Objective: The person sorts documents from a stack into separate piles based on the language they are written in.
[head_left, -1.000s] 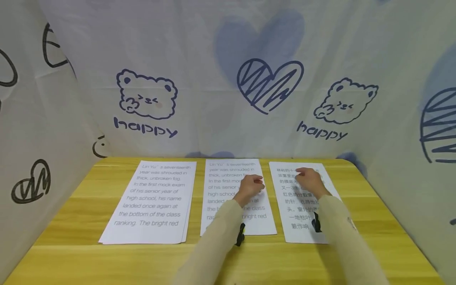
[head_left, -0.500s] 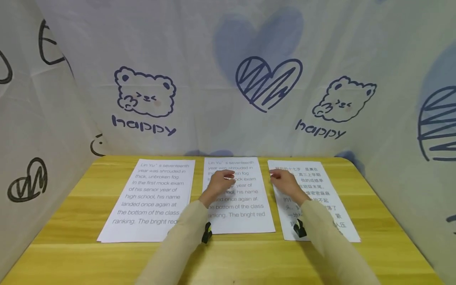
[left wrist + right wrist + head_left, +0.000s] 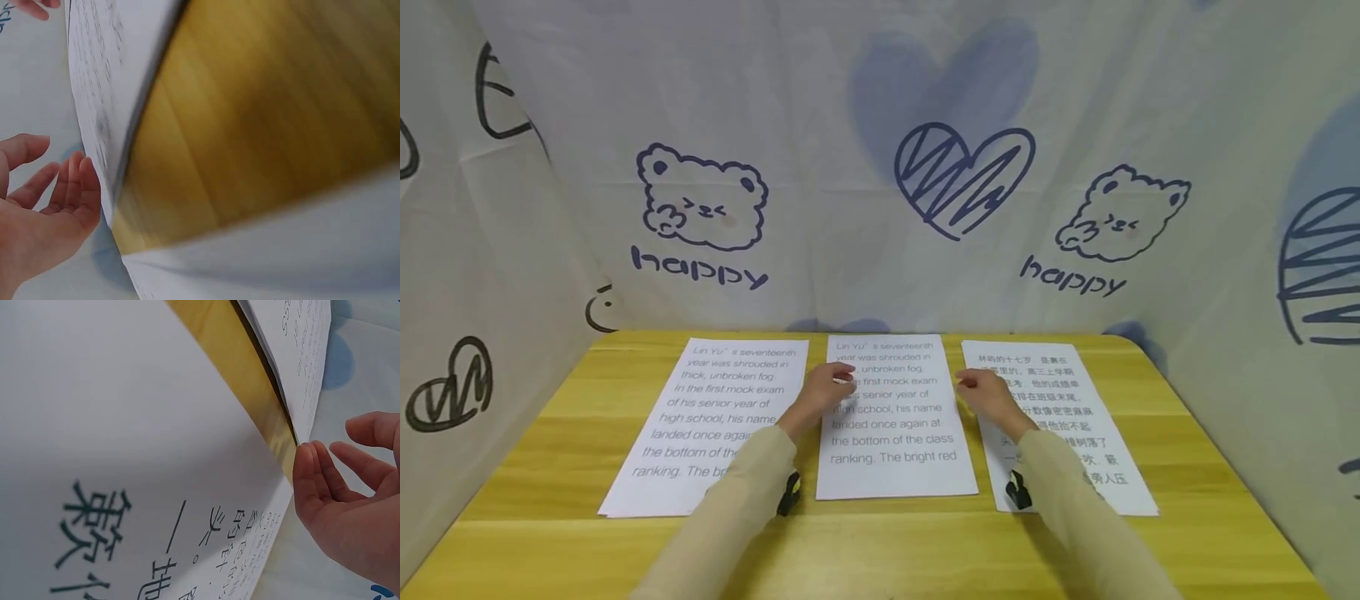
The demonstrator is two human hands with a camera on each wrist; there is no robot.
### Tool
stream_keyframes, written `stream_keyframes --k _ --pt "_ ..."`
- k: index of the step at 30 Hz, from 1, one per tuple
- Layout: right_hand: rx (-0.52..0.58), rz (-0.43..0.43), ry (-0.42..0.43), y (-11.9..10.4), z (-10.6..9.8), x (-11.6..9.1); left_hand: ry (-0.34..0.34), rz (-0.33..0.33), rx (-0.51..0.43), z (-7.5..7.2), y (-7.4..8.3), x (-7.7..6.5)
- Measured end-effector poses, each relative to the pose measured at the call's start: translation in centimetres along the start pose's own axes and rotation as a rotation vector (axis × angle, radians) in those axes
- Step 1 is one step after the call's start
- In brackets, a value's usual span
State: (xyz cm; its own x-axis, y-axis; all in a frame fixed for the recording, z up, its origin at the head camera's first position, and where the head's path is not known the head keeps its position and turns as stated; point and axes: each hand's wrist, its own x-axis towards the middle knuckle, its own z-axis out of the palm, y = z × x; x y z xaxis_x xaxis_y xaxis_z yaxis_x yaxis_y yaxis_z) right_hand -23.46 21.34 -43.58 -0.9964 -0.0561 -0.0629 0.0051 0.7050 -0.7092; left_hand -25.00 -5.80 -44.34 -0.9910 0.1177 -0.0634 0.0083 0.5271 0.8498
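Observation:
The middle stack of paper (image 3: 887, 467), printed with English text, lies flat on the wooden table between my two hands. Along its left side is my left hand (image 3: 816, 398), fingers loosely bent, thumb apart from them and nothing held. My right hand (image 3: 996, 402) is at the stack's right edge, over the left part of the Chinese-printed sheets (image 3: 1112, 433). Both wrist views show a gap between thumb and fingers, on the left hand (image 3: 53, 212) and the right hand (image 3: 350, 500) alike.
Another stack of English-printed paper (image 3: 700, 417) lies at the left, partly under the left sleeve (image 3: 730, 508). Behind the wooden table (image 3: 880, 550) hangs a white cloth (image 3: 842, 208) with bear and heart drawings. Black clips sit at both wrists.
My left hand has moved left across the middle stack to its left side. My right hand has moved left from the Chinese sheets to the gap beside the middle stack.

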Motion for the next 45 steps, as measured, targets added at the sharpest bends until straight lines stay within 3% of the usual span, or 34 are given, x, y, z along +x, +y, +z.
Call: stream_keyframes --k 11,20,29,39,45 --pt "-0.029 0.048 -0.029 0.4 0.3 0.3 0.009 -0.092 0.046 -1.5 -1.4 -0.2" --pt "-0.015 0.122 -0.073 0.6 1.1 0.8 0.007 -0.083 0.06 -1.5 -2.6 -0.1" --pt "-0.046 0.093 -0.09 1.0 1.6 0.7 0.001 -0.096 0.02 -1.5 -3.0 0.0" --pt "-0.049 0.058 -0.073 1.4 2.1 0.8 -0.029 -0.097 0.06 -2.0 -2.8 -0.2" --pt "-0.043 0.06 -0.07 1.2 1.9 0.7 -0.052 -0.143 0.033 -2.1 -2.4 -0.1"
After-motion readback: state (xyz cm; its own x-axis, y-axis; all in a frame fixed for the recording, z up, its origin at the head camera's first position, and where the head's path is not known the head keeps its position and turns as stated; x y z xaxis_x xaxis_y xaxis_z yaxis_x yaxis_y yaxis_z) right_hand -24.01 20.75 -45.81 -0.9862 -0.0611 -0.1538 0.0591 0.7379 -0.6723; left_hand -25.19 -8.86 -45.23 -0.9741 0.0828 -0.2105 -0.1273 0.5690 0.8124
